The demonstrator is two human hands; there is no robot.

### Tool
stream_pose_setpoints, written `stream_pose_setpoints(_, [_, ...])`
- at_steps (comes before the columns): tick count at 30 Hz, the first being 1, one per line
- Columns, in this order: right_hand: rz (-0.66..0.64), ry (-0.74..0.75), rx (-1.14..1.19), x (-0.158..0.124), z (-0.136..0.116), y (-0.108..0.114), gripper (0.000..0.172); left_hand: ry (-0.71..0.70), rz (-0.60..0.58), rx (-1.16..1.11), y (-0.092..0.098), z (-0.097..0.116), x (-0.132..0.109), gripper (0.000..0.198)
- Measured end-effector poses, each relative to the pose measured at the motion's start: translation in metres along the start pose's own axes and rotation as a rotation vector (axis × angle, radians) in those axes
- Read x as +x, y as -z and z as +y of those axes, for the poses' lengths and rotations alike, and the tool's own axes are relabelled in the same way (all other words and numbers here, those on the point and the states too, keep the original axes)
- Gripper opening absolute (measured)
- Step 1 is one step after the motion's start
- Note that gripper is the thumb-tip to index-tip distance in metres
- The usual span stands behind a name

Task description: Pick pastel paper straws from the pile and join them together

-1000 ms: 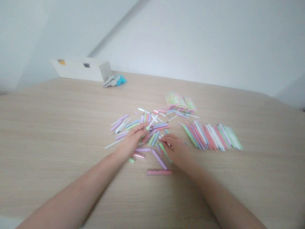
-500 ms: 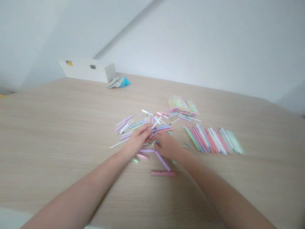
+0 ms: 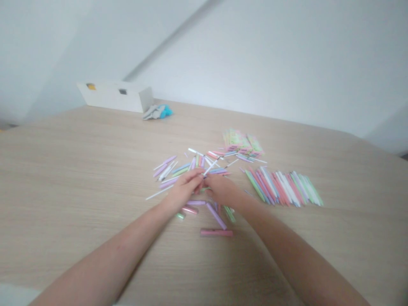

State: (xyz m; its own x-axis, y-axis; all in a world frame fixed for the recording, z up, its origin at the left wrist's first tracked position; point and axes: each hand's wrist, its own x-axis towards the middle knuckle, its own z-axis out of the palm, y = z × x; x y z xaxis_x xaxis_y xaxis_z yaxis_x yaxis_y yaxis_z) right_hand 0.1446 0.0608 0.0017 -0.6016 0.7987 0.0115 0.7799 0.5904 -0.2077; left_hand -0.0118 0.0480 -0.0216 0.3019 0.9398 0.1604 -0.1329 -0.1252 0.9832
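My left hand (image 3: pixel 188 185) and my right hand (image 3: pixel 220 189) meet over the scattered pen parts. A thin white pen refill (image 3: pixel 211 167) with a dark tip slants up out of my left fingers, which are closed on it. The fingers of my right hand curl in close beside them; what they pinch is hidden. Purple, blue, green and white pen parts (image 3: pixel 165 168) lie loose around both hands. Nearer to me are a purple barrel (image 3: pixel 216 216) and a pink tube (image 3: pixel 216 233), below the hands.
A row of pastel pens (image 3: pixel 283 187) lies side by side at the right. Behind the loose parts are stacked green and pink packets (image 3: pixel 242 141). A white box (image 3: pixel 111 95) with cut-outs stands at the back left, by a grey and blue crumpled cloth-like item (image 3: pixel 158 111).
My right hand has moved slightly up and in towards my left. The white refill now shows lower, in my left fingers. Green pieces below my right wrist have come into view.
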Motion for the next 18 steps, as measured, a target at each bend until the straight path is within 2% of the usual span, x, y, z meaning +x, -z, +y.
stream_pose_setpoints(4, [0.147,-0.080,0.098,-0.017,0.004,0.004,0.015,0.014,-0.015,-0.013,-0.001,0.000,-0.001,0.034])
stream_pose_setpoints(8, [0.411,-0.347,0.642,-0.039,0.011,0.003,0.011,0.028,-0.060,0.021,-0.002,0.000,-0.003,0.033])
stream_pose_setpoints(10, [0.527,-0.419,0.911,-0.048,0.015,0.001,0.012,0.045,-0.100,0.056,-0.002,0.000,-0.005,0.033])
stream_pose_setpoints(14, [0.780,-0.336,1.209,-0.059,0.021,-0.001,0.017,0.076,-0.144,0.104,-0.003,0.001,-0.008,0.033])
stream_pose_setpoints(18, [0.911,-0.242,1.356,-0.069,0.026,0.001,0.016,0.136,-0.178,0.160,-0.003,0.002,-0.011,0.033])
